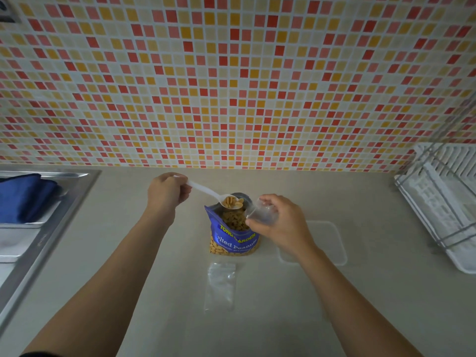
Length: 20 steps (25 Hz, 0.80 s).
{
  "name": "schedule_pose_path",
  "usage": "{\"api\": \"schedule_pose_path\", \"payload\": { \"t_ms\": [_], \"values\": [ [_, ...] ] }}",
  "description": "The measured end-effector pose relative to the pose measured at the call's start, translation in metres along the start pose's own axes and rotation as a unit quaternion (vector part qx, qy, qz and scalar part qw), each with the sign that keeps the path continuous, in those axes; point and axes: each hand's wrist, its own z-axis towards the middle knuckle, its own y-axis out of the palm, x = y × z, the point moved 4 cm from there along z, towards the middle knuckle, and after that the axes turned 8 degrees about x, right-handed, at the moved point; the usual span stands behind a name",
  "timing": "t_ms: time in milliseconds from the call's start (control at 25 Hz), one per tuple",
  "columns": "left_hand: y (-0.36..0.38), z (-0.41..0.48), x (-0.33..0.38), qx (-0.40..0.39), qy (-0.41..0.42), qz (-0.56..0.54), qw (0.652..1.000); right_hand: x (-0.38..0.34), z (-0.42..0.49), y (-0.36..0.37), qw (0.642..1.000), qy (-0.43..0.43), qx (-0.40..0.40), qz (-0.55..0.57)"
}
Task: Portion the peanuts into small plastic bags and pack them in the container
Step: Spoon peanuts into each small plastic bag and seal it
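Observation:
A blue bag of salted peanuts (233,237) stands open in the middle of the counter. My left hand (167,191) grips the handle of a white plastic spoon (213,195); its bowl, heaped with peanuts, hovers over the bag's mouth. My right hand (278,224) holds a small clear plastic bag (262,212) open beside the spoon, just right of the peanut bag. Another empty small clear bag (221,286) lies flat on the counter in front of the peanut bag. A clear plastic container (328,242) sits to the right, partly hidden behind my right wrist.
A steel sink (49,228) with a blue cloth (24,197) in it fills the left side. A white dish rack (443,199) stands at the right edge. A tiled wall rises behind the beige counter (270,318).

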Motion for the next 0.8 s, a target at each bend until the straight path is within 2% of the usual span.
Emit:
{"api": "schedule_pose_path", "payload": {
  "t_ms": [120, 280, 440, 640, 800],
  "values": [
    [0.002, -0.005, 0.020, -0.009, 0.012, -0.003, 1.000, -0.005, 0.001, 0.007, 1.000, -0.003, 0.002, 0.003],
    [0.010, -0.036, 0.045, -0.031, 0.157, 0.097, 0.982, -0.014, 0.000, 0.016, 0.999, -0.002, 0.034, 0.032],
    [0.014, -0.072, 0.061, -0.089, 0.326, 0.159, 0.927, -0.020, -0.001, 0.022, 0.997, 0.002, 0.055, 0.055],
    [0.011, -0.088, 0.072, -0.184, 0.417, 0.194, 0.869, -0.020, -0.005, 0.020, 0.990, 0.028, 0.082, 0.114],
    [0.008, -0.096, 0.073, -0.266, 0.503, 0.205, 0.796, -0.019, -0.005, 0.018, 0.985, 0.053, 0.077, 0.145]
  ]
}}
